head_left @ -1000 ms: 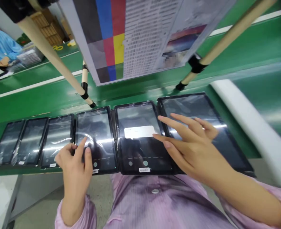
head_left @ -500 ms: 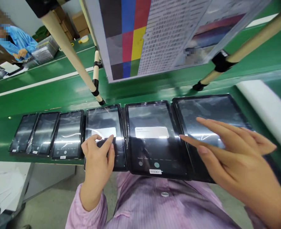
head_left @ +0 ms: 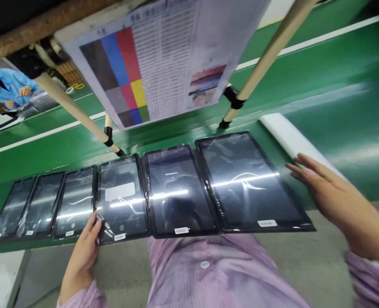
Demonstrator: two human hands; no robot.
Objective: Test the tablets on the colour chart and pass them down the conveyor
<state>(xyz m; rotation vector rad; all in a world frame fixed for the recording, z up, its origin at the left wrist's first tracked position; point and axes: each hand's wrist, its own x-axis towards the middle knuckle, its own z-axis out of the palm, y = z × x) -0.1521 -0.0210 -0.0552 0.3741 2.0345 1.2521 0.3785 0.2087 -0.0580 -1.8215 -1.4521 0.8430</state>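
Note:
Several tablets with dark glossy screens under clear film lie side by side on the green bench. My left hand [head_left: 83,256] is at the lower left edge of a tablet [head_left: 121,216] showing a pale message box; its fingers are stretched along that edge and seem to touch it. The tablet to its right [head_left: 179,209] shows small white text on a dark screen. A larger-looking tablet [head_left: 240,199] at the right end has a dark screen. My right hand [head_left: 333,192] is held out flat to the right of it, fingers extended and holding nothing, in front of a white strip.
A printed color chart sheet [head_left: 163,64] hangs above the tablets on a frame of beige tubes [head_left: 266,55]. The white strip [head_left: 292,132] lies at the right on the green bench [head_left: 346,111]. At the far left a person in blue [head_left: 19,85] works at another bench.
My left hand has moved off the screen to the tablet's left edge. My right hand has drawn away rightward. The message box on the neighboring tablet has given way to small text.

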